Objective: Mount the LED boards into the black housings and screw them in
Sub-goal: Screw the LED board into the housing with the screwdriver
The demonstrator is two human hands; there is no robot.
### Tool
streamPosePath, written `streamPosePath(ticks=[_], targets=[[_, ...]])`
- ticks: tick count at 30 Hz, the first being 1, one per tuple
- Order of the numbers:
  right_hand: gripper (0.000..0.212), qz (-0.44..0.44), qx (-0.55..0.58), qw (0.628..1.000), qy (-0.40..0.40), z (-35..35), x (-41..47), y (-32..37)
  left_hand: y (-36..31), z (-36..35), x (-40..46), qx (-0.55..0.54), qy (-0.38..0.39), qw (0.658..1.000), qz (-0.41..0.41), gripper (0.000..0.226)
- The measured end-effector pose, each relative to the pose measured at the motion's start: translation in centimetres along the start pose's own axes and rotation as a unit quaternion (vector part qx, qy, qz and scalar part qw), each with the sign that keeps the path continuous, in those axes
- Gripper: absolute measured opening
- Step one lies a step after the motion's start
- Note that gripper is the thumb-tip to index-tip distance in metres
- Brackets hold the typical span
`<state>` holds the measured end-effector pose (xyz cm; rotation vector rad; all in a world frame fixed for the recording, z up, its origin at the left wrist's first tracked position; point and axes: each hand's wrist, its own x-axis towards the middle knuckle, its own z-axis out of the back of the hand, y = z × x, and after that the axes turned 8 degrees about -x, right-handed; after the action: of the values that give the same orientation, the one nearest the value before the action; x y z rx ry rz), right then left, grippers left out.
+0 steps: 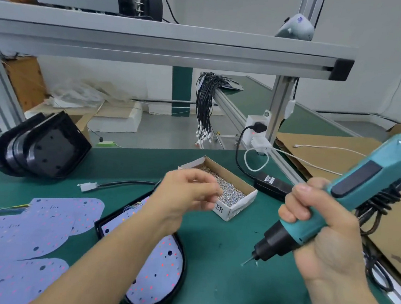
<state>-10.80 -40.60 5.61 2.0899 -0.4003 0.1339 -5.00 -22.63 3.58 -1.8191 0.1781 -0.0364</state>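
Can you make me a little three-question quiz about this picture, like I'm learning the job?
1. True or false: the right hand holds the teal screwdriver.
2. What fills the small cardboard box? A) screws B) wires C) tape
3. Where is the stack of empty black housings: far left or far right of the green table?

Key: 1 true; 2 A; 3 far left.

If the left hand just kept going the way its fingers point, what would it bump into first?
Most likely the open cardboard box of screws: the left hand reaches toward it, fingertips already at its near edge. Whether they hover above or touch it is unclear from this single view.
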Motion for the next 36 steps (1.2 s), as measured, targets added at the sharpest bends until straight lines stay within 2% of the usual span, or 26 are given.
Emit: streamPosePath(ticks=[5,9,10,12,14,25,36], targets=[[0.024,-0.004,0.055,0.997,0.05,-2.6,-0.7,-0.4,-0.3,5.0,-6.2,-0.21,-0.038,0.976,0.055,0.016],[0.022,-0.006,0.098,0.992,0.08,-5.1,-1.5,-1.2,0.7,6.8,-9.5,-0.286,-0.072,0.953,0.066,0.018],[0.021,-0.008,0.108,0.99,0.087,-5.8,-1.8,-1.4,1.0,7.0,-10.1,-0.299,-0.078,0.949,0.067,0.026],[0.022,-0.011,0.128,0.987,0.101,-7.1,-2.3,-1.8,1.7,7.2,-11.1,-0.316,-0.078,0.942,0.075,0.05],[0.022,-0.012,0.146,0.983,0.11,-8.2,-2.8,-2.1,2.2,7.1,-11.6,-0.329,-0.074,0.938,0.077,0.057],[0.022,0.002,0.141,0.984,0.111,-11.0,-4.0,-3.3,3.2,7.0,-12.6,-0.38,-0.044,0.921,0.074,0.055],[0.022,0.003,0.126,0.986,0.111,-11.2,-4.1,-3.2,3.2,6.6,-12.7,-0.398,-0.059,0.913,0.067,0.055]])
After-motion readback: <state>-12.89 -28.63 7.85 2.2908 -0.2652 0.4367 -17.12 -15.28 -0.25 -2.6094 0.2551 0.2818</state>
